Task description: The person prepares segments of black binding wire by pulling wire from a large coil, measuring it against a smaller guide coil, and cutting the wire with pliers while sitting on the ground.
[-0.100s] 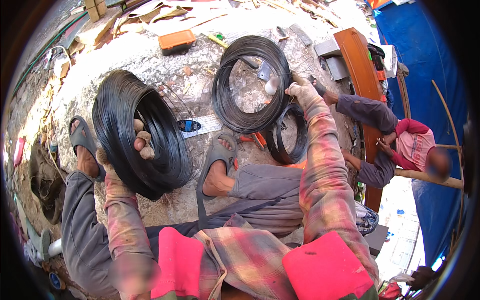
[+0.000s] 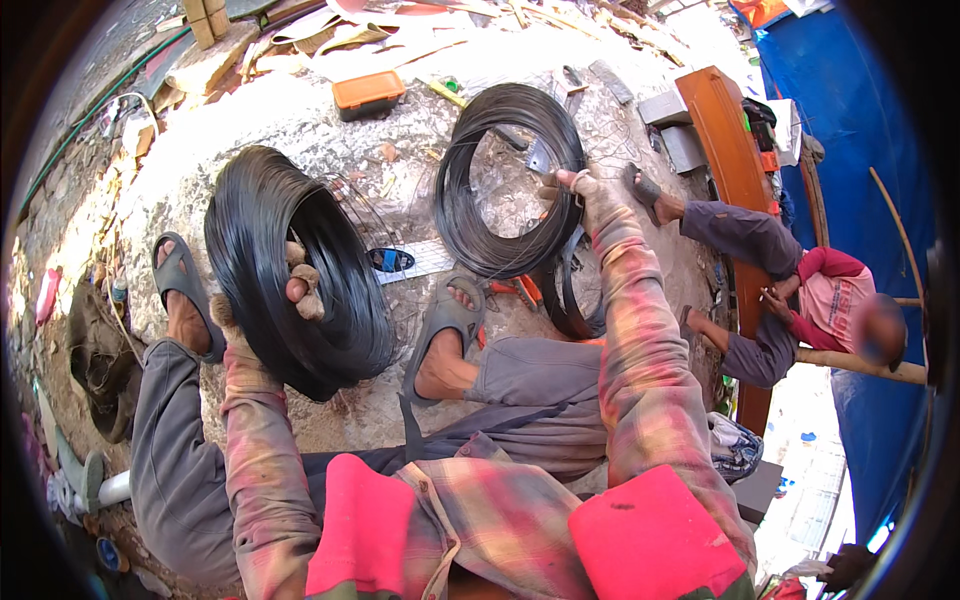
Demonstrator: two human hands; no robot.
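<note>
My left hand (image 2: 304, 284), in a worn brownish glove with a bare fingertip showing, reaches round a thick coil of black wire (image 2: 245, 225). Its fingers curl through the coil's opening, and the coil stands tilted between my feet. With my gloved right hand (image 2: 588, 197) I grip the right side of a thinner wire coil (image 2: 455, 215), raised at a slant. Partly behind that one is a smaller black coil (image 2: 568, 300) on the ground. The lower part of my left hand is hidden by the thick coil.
An orange-lidded box (image 2: 369, 93) lies ahead on the rough ground. Orange-handled tools (image 2: 522, 290) lie beside my right sandal (image 2: 447, 330). At the right, another person (image 2: 835, 290) sits by a brown wooden board (image 2: 722, 130), before a blue tarp (image 2: 850, 110).
The whole view has shifted slightly. My right hand and its coil have moved a little left and nearer, covering more of the smaller coil. My left hand keeps its hold.
</note>
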